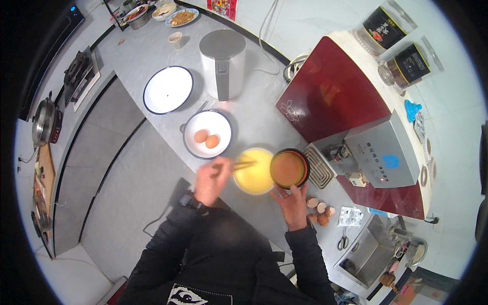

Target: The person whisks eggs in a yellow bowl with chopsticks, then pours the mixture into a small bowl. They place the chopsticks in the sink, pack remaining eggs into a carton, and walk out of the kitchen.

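Note:
My left hand (213, 181), blurred, grips a pair of chopsticks (245, 164) whose tips dip into a bowl of yellow beaten egg (254, 177). On the other side of that bowl, my right hand (291, 206) holds a brown bowl (288, 170) with a dark rim. The two bowls overlap at their edges; I cannot tell whether anything flows between them. Two brown eggs (206, 138) lie in a white, blue-rimmed enamel bowl (192, 143) just beyond my left hand. Broken eggshells (321, 211) are scattered right of my right hand.
A second enamel bowl (168, 90) and a white pitcher (222, 65) stand farther back. The water dispenser (377, 152) with its drip tray (320, 167) rises at the right. Scissors (343, 241) lie near the sink (364, 263). Plated food (182, 17) sits at the far end.

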The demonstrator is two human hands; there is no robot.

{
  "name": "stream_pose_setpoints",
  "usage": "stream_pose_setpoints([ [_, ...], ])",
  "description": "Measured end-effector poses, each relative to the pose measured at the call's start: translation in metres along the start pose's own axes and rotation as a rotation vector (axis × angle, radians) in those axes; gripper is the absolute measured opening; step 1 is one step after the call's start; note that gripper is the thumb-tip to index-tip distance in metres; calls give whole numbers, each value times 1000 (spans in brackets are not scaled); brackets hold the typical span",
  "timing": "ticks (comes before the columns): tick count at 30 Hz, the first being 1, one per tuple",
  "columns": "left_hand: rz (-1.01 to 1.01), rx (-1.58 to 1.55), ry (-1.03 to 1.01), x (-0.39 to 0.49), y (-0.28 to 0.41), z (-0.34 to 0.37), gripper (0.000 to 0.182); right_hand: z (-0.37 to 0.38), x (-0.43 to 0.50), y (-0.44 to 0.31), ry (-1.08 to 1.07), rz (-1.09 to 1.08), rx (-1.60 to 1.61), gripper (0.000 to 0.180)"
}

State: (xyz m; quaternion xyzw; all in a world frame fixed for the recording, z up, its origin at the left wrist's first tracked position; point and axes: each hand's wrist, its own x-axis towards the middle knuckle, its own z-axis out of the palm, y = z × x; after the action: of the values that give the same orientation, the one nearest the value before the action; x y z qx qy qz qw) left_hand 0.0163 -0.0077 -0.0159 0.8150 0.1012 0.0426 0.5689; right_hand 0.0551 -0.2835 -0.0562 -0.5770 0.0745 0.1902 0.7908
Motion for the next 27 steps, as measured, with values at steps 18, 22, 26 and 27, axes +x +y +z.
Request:
stream_pose_setpoints([
  [18,19,81,-242,2,4,-2,18,3,0,-3,63,127,279,69],
  [22,-26,68,135,1,4,-3,25,7,0,-6,8,45,93,67],
  [26,-53,74,-255,1,4,-3,24,9,-2,-7,4,83,294,67],
  [27,-75,70,-169,1,4,-4,24,9,-3,-8,63,148,278,67],
])
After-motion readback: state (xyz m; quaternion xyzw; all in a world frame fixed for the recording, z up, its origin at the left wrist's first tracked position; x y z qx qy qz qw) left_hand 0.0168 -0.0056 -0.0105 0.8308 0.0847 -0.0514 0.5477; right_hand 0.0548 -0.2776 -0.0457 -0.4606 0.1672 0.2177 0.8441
